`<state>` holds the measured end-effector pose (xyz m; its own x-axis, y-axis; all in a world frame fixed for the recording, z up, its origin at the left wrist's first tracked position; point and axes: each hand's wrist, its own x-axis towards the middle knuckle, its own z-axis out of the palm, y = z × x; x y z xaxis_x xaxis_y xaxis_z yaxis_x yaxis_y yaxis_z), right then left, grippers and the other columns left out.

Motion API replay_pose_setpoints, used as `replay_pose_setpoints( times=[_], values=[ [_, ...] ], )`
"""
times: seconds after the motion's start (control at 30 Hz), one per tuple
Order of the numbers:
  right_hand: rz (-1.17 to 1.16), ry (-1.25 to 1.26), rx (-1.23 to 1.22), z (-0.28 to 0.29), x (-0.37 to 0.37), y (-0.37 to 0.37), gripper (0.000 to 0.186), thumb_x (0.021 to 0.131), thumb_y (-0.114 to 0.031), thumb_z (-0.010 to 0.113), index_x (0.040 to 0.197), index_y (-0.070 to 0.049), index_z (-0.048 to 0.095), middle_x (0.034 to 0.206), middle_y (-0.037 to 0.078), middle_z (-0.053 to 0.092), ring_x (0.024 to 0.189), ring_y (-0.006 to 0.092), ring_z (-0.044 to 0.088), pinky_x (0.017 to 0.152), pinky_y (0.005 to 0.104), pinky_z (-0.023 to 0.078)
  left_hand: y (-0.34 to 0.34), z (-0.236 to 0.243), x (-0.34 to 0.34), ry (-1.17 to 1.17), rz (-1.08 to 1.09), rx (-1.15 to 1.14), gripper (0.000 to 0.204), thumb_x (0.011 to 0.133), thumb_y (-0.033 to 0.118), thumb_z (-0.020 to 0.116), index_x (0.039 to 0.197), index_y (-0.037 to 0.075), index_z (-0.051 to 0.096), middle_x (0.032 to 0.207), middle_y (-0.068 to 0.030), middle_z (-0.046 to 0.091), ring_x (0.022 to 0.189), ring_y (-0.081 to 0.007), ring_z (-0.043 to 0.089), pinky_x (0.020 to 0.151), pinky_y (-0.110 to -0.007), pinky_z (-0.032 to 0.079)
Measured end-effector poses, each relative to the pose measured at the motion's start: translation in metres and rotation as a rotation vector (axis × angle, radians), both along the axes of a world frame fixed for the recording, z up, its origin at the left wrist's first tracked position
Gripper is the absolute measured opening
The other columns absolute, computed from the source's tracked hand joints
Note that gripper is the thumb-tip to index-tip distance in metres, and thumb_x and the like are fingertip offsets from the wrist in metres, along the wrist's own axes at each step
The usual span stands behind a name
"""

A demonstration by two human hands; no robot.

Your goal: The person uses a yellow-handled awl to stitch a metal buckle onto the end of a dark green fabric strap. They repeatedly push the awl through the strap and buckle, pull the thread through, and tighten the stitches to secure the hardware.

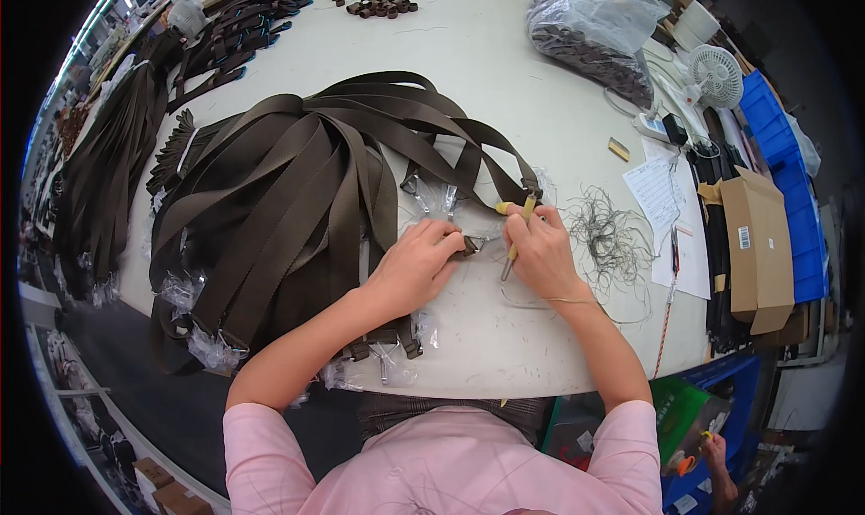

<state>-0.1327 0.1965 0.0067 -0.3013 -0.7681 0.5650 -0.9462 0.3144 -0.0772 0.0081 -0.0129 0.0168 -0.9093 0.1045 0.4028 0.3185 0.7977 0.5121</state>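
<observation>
A large heap of dark olive-brown webbing straps (pixel 306 173) is spread over the white table, bundled at its left end by a pale tie. Some strap ends carry metal buckles wrapped in clear plastic (pixel 216 348). My left hand (pixel 416 267) is closed on a strap end (pixel 470 245) with a metal buckle, its fingertips pinching the webbing. Close by on the right, my right hand (pixel 543 255) grips a slim yellow-handled tool (pixel 529 207) with a metal end pointing down; its exact kind is unclear. A yellow covering (pixel 503 208) shows at a fingertip. Another strap end (pixel 530 183) lies just beyond that hand.
Loose cut threads (pixel 608 231) lie tangled right of my hand. Farther off are small webbing loops (pixel 383 8), a filled plastic bag (pixel 595 28) and a white fan (pixel 716 73). A cardboard box (pixel 757 245) stands at right. Another person's hand (pixel 714 452) shows lower right.
</observation>
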Motion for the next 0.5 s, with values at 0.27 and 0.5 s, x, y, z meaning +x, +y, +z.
replay_pose_setpoints(
  times=[0.27,0.5],
  values=[
    [0.073,-0.087,-0.024,0.002,0.015,0.012,0.022,0.078,0.004,0.069,0.088,-0.007,0.053,0.096,0.009,0.072,0.078,0.0238,0.065,0.085,0.0364,0.051,0.007,0.008,-0.014,-0.530,0.036,0.366,0.037,0.091,0.007,0.075,0.124,0.003,0.060,0.116,-0.0175,0.059,0.093,-0.0285,0.067,0.085,-0.038,0.055],
    [0.119,-0.061,0.171,0.008,0.004,-0.001,0.020,0.081,0.002,0.067,0.096,-0.005,0.057,0.077,0.007,0.058,0.078,0.0252,0.060,0.077,0.0374,0.048,0.016,-0.001,-0.022,-0.498,0.087,0.149,0.050,0.088,0.003,0.075,0.133,0.006,0.052,0.116,-0.0192,0.054,0.093,-0.0356,0.067,0.086,-0.045,0.053]
  ],
)
